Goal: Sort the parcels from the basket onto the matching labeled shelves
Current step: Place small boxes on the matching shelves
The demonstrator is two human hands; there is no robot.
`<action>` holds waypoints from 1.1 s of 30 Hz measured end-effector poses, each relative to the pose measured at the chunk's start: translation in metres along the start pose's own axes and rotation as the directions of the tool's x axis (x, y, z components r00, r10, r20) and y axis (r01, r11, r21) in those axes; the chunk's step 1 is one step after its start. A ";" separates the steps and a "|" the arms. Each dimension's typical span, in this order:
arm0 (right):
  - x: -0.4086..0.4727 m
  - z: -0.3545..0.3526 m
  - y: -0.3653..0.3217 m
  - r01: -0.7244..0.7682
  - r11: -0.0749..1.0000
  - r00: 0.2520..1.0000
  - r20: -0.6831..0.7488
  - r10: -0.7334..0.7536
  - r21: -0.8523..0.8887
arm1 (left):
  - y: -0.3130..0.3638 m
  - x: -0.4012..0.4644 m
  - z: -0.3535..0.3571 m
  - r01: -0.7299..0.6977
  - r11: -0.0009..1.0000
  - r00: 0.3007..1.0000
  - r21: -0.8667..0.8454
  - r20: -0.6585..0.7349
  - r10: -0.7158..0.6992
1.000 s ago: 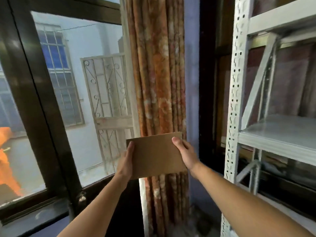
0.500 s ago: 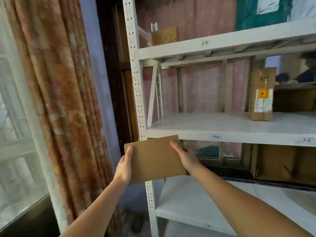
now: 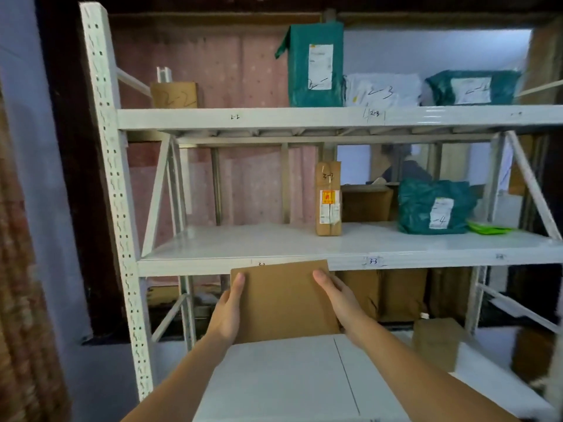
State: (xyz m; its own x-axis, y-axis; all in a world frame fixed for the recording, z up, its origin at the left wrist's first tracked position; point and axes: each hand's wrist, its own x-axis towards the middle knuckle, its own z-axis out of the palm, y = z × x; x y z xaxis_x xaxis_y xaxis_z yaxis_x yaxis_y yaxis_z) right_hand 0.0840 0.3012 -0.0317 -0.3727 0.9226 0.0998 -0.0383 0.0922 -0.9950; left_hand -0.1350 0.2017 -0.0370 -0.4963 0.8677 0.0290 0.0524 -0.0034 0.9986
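My parcel storeroom, white steel rack (image 3: 122, 208) with hand-numbered shelves (image 3: 335, 118), labelled green mailers (image 3: 315, 65), taped cartons (image 3: 328, 199).

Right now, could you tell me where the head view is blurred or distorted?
Head view: motion blur smears the lower-right boxes; the wide lens bows the rack upright; the held cardboard parcel and shelf labels stay fairly sharp.

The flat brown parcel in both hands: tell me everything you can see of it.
The flat brown parcel looks like plain cardboard, thin and rectangular, with no label or writing on the side that shows. It is held roughly upright, slightly tilted, in front of the middle shelf's edge. The left hand grips its left edge, the right hand its right edge.
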 end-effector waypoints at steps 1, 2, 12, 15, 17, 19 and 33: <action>-0.002 -0.010 -0.001 -0.012 1.000 1.000 -0.008 0.012 0.004 | 0.000 0.001 0.009 0.010 1.000 1.000 -0.023 0.023 -0.009; -0.003 -0.018 -0.001 -0.021 1.000 1.000 -0.002 0.021 0.005 | -0.002 0.003 0.014 0.020 0.999 0.999 -0.047 0.033 -0.018; -0.006 -0.066 -0.012 -0.007 0.981 1.000 0.011 0.005 0.196 | 0.003 0.020 0.037 0.143 0.954 0.978 -0.264 0.184 -0.095; -0.005 -0.069 -0.015 -0.060 0.951 0.997 0.071 0.040 0.304 | 0.008 0.019 0.042 0.203 0.924 0.959 -0.323 0.258 -0.120; -0.004 -0.069 -0.013 -0.090 0.920 0.993 0.108 0.053 0.381 | 0.009 0.021 0.043 0.239 0.909 0.944 -0.342 0.299 -0.136; -0.004 -0.065 -0.011 -0.114 0.902 0.988 0.147 0.057 0.417 | 0.010 0.022 0.046 0.252 0.904 0.939 -0.344 0.313 -0.143; -0.004 -0.033 -0.009 -0.280 0.738 0.936 0.346 0.068 0.614 | -0.004 0.032 0.050 0.116 0.981 0.993 -0.158 0.021 -0.114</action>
State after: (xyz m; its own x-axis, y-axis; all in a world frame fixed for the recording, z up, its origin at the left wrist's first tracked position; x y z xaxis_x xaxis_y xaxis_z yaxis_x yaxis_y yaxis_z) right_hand 0.1161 0.3092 -0.0237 -0.6718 0.7402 0.0262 -0.4931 -0.4206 -0.7616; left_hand -0.1081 0.2544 -0.0421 -0.4810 0.8725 -0.0863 -0.1434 0.0187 0.9895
